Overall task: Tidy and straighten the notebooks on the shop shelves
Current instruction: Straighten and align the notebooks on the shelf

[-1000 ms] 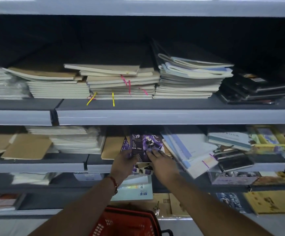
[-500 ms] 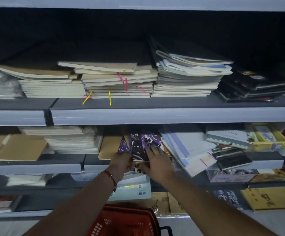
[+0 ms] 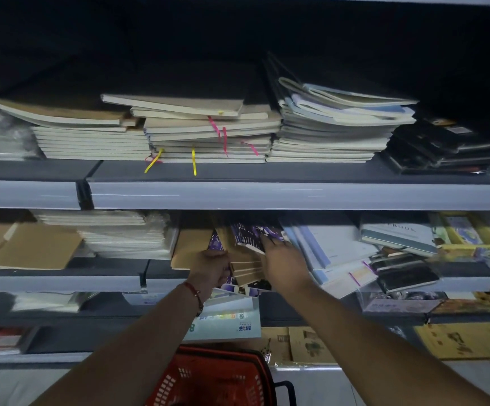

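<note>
Currently left hand [image 3: 210, 266] grips the brown-and-purple notebooks [image 3: 245, 259] at their 9 o'clock edge; right hand [image 3: 281, 259], fingers apparently spread, presses at 3 o'clock. Stack overhangs middle shelf [image 3: 106, 281]. Square edges, then push back evenly.

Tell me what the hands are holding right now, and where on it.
Left hand grips the small brown and purple notebooks at their left near edge. Right hand lies on the pile's right side, fingers extended; a grip there cannot be told.
</note>
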`<state>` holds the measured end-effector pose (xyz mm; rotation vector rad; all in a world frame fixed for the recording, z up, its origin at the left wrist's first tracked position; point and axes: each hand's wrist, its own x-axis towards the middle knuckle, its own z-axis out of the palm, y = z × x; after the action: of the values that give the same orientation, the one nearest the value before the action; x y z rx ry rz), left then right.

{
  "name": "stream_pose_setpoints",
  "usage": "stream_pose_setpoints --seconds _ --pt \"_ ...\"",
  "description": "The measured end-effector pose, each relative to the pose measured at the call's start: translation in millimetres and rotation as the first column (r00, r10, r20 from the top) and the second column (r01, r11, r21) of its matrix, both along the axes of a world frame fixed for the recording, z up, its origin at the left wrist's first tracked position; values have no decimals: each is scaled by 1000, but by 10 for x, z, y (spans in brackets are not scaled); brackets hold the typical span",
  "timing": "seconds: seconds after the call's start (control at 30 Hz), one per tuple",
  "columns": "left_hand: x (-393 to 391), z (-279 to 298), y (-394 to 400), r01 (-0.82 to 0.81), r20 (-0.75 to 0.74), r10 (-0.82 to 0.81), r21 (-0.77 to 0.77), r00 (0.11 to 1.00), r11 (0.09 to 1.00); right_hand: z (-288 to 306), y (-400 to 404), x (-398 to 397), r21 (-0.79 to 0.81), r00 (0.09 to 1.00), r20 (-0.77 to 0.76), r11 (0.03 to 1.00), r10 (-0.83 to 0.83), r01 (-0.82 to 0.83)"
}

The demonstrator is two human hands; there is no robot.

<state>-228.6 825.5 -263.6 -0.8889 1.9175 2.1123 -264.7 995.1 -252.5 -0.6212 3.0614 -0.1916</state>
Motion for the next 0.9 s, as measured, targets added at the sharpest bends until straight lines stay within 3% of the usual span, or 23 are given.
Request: stream_pose_setpoints --seconds 0.13,0.3,0.63,0.9 --pt "-48 -66 32 28 -1 -29 -222 1000 975 23 50 -65 38 999 23 999 -22 21" --pt "-110 -83 80 -2 -37 -9 -302 999 953 12 92 -8 88 999 42 996 -22 19" --pt "-100 31 89 132 -18 -140 -220 990 967 44 75 23 199 1000 17 980 -17 13" --pt "568 81 -298 40 -77 -47 -93 996 995 -45 120 59 199 1000 -6 980 -2 3"
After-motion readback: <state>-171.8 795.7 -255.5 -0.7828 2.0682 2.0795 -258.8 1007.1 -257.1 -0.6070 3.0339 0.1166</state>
